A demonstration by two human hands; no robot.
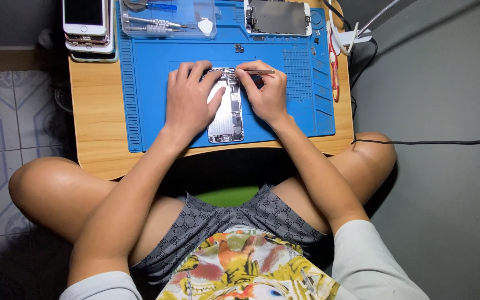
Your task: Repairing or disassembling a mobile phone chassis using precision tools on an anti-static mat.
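The opened phone body (226,108) lies face-up near the middle of the blue work mat (151,78), long side running away from the person, so both hands can come at it from either side. The left hand (189,97) lies flat over its left edge and upper corner, fingers spread and pressing down, which looks meant to keep the body from sliding; its grip is not closed round anything, only resting on the phone. The right hand (265,91) is pinched narrow on a thin pair of tweezers (258,71), the tool held nearly level with its point at the top end of the phone, where the small parts sit. The mat covers most of the low wooden desk (93,116), which stands over the person's crossed legs, bringing the work close under the head. Along the far edge, out of the way of the hands, a clear plastic tray (168,19) holds screwdrivers and a white pick, and a detached screen assembly (277,18) lies face-down beside it. At the far left corner a stack of phones (88,28) sits, a white one on top. Red-handled cutters (333,61) lie along the mat's right side, near a white cable block (354,38). No labels can be made out
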